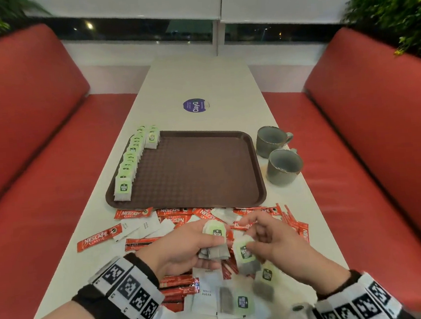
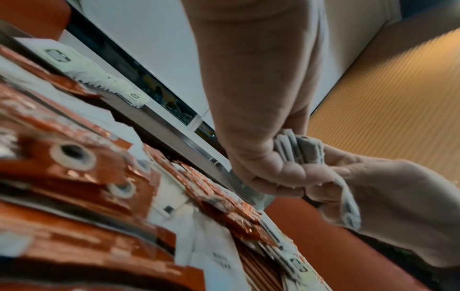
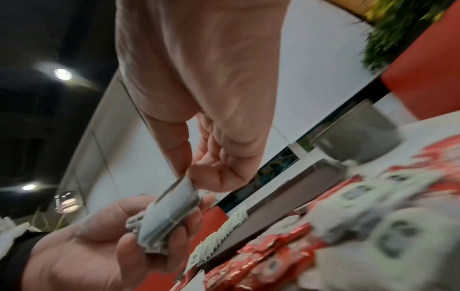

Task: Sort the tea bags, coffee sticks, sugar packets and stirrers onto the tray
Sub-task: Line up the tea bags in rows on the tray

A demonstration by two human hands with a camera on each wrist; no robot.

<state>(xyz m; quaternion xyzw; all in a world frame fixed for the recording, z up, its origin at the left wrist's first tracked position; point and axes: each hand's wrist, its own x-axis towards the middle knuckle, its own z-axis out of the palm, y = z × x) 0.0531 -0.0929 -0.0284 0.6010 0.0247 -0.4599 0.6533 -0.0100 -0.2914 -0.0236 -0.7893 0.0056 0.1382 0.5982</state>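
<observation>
only a row of tea bags (image 1: 130, 161) stands along the left edge of the tray (image 1: 200, 170). your left hand (image 1: 186, 248) grips a small stack (image 1: 215, 243), your right hand (image 1: 270, 240) pinches one more (image 1: 245, 254). coffee sticks (image 1: 99, 237) and sugar packets (image 1: 206, 299) lie unsorted on the near counter (image 1: 202, 83); i see no stirrers.

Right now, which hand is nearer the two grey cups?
Right. The right hand is below the cups on their side of the table; the left hand, holding stacked tea bags, sits further left.
</observation>
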